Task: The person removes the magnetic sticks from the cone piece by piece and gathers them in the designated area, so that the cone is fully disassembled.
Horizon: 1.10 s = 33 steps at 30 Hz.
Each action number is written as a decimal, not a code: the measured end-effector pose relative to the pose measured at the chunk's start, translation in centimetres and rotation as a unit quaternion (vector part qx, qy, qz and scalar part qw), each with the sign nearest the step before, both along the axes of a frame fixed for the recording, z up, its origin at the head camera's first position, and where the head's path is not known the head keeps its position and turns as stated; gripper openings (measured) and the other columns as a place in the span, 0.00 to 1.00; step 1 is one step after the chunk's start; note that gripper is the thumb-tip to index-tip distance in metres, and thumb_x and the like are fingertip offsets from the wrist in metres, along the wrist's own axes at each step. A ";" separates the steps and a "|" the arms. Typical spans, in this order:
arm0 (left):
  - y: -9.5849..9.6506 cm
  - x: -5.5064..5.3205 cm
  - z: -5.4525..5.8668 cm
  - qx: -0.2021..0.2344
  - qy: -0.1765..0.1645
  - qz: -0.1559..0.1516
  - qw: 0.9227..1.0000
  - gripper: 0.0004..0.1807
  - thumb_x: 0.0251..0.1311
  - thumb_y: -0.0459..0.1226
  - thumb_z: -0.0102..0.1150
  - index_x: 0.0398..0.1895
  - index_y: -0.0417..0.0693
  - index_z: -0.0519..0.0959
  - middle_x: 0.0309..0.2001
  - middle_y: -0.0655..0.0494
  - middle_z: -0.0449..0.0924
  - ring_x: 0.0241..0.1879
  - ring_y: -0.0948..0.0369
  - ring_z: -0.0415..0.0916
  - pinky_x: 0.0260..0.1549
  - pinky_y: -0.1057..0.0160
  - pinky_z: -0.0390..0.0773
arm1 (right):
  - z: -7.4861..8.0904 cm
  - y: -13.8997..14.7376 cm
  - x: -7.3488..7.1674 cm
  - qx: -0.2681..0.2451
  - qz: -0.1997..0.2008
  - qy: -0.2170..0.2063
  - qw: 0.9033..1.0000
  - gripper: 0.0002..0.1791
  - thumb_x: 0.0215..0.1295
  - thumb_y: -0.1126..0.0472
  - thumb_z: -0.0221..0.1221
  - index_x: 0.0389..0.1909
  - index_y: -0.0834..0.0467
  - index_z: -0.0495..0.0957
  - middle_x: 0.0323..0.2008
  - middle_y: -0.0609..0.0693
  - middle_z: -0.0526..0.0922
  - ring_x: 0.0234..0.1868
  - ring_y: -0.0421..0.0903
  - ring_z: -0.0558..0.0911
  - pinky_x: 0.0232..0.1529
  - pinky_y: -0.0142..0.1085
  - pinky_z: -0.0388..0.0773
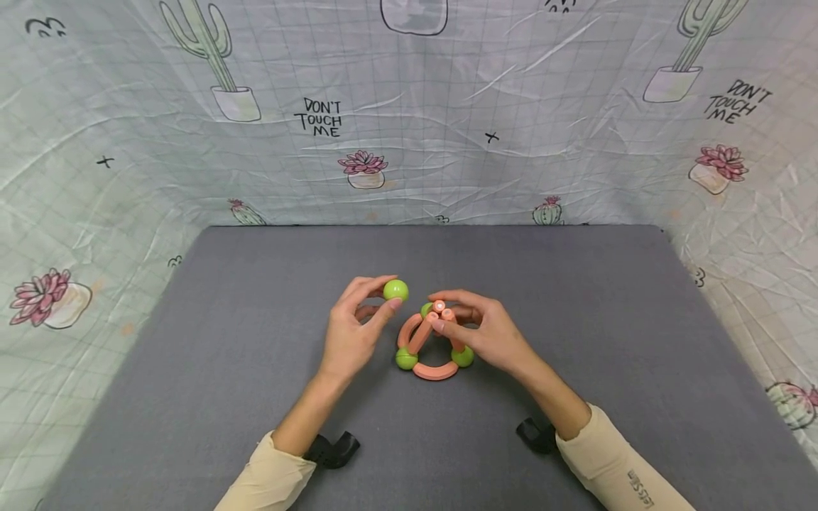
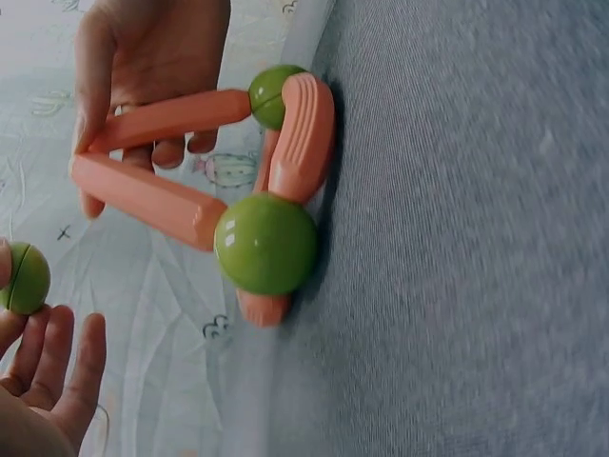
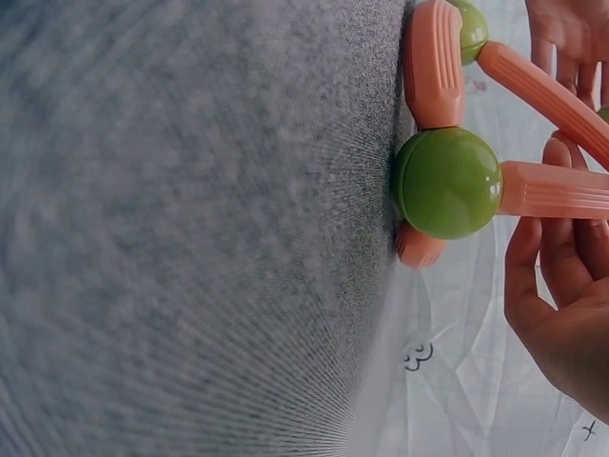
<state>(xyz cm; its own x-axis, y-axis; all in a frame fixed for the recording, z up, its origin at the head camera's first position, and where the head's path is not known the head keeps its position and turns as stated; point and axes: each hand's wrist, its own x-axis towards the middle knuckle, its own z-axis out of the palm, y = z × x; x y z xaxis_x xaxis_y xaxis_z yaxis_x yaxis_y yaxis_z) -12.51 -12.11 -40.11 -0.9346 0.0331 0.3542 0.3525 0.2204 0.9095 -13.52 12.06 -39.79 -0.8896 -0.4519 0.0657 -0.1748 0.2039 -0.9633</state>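
My left hand (image 1: 350, 333) pinches a loose green ball (image 1: 396, 290) between thumb and fingers, above the table and left of a small frame. That frame has curved orange rods (image 1: 435, 372) at its base, joined by green balls (image 1: 406, 358). From the base balls, straight orange rods (image 1: 421, 336) lean inward, and their pale upper ends cluster together. My right hand (image 1: 495, 333) holds these rods near their tops with thumb and fingers. In the right wrist view, a straight rod (image 3: 552, 189) rises from a base ball (image 3: 447, 183) and passes in front of the fingers.
The frame stands on a grey cloth-covered table (image 1: 255, 298). Behind and beside it hangs a printed white sheet (image 1: 434, 92) with cactus drawings. Black curved pieces (image 1: 339, 450) show by both wrists, near the cream sleeves (image 1: 268, 472).
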 end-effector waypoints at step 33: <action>-3.7 -1.0 -1.7 -0.050 -0.054 0.052 0.996 0.20 0.67 0.41 0.70 0.62 0.54 0.83 0.52 0.51 0.81 0.54 0.61 0.78 0.45 0.65 0.85 | 0.1 0.2 0.5 0.010 0.009 0.000 1.000 0.23 0.72 0.56 0.66 0.66 0.47 0.79 0.49 0.55 0.91 0.31 0.61 0.85 0.36 0.37 0.82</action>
